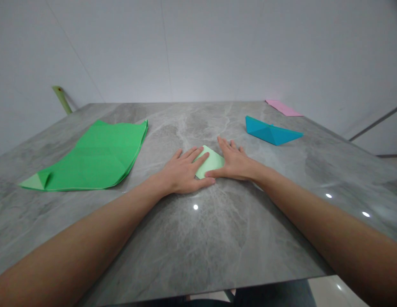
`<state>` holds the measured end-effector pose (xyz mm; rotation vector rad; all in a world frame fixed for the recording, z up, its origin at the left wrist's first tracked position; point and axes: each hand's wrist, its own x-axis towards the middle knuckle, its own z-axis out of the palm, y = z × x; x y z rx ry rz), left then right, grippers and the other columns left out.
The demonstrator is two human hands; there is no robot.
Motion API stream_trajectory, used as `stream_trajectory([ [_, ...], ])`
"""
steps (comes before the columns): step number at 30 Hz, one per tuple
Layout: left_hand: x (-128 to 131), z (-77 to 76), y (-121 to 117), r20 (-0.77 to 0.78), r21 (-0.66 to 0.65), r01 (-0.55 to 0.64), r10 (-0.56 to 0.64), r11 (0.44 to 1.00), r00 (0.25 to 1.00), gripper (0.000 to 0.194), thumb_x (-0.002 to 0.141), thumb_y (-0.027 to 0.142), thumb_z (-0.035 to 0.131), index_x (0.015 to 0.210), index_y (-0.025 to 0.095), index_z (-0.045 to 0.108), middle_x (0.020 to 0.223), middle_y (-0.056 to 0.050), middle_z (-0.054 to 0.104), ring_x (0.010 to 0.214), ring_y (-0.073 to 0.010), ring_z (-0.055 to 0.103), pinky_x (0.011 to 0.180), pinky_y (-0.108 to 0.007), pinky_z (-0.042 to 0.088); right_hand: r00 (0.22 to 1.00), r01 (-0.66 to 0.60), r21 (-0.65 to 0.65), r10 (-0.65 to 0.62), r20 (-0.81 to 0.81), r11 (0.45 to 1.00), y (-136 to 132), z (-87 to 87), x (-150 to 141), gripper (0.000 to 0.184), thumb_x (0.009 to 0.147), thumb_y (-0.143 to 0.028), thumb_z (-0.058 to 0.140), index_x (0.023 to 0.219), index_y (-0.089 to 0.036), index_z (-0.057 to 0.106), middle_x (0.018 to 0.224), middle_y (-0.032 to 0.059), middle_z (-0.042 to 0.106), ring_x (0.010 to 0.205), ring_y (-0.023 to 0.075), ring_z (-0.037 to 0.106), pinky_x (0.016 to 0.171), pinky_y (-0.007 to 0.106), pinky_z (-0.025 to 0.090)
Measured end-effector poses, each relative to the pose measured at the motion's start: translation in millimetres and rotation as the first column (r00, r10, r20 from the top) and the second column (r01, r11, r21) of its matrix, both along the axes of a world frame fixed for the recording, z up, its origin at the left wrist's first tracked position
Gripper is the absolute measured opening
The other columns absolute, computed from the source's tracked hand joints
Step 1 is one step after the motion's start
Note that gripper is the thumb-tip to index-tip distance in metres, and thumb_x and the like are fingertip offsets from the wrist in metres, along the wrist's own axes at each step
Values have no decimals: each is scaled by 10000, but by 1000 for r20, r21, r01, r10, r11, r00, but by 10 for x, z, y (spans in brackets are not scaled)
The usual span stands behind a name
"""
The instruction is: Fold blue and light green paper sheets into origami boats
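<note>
The left forearm [83, 243] and right forearm [316, 217] angle inward, the left hand [182, 171] and right hand [233, 163] lying flat, palms down, fingers spread, thumbs almost meeting.

A plain indoor room, perhaps a studio or bare work room, not clearly a home or shop: smooth white wall panels [105, 51] rise beyond the grey marble-patterned table [198, 238], with glossy floor tiles [332, 290] below its near edge
</note>
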<state>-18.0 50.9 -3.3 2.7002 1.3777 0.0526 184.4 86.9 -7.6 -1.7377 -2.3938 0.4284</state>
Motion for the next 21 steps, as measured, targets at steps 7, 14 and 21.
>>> stream_trajectory([
  [7,6,1,-2,-7,-44,4,-4,999,1000,902,843,786,218,1541,218,147,1614,-124,71,1476,-333,95,1134,-622,64,988,154,-28,-153,21,988,119,88,159,1260,639,-704,671,1545,-79,58,1587,232,117,1440,459,93,1141,601,178],
  [14,104,17,-142,-22,-5,50,-50,999,999,727,961,557,204,1524,97,185,1596,-171,106,1478,-345,49,1115,-668,-14,996,90,81,-91,-1,993,142,61,147,512,881,-415,560,1358,-230,561,1530,161,348,1417,442,237,1092,634,230],
  [21,192,103,-227,-21,-47,261,-263,964,965,582,960,264,270,1486,18,242,1580,-193,171,1476,-271,119,1183,-493,137,982,77,229,-33,-188,970,145,0,-16,282,869,-262,564,1062,-172,749,1241,136,641,1149,270,599,1032,410,405],
])
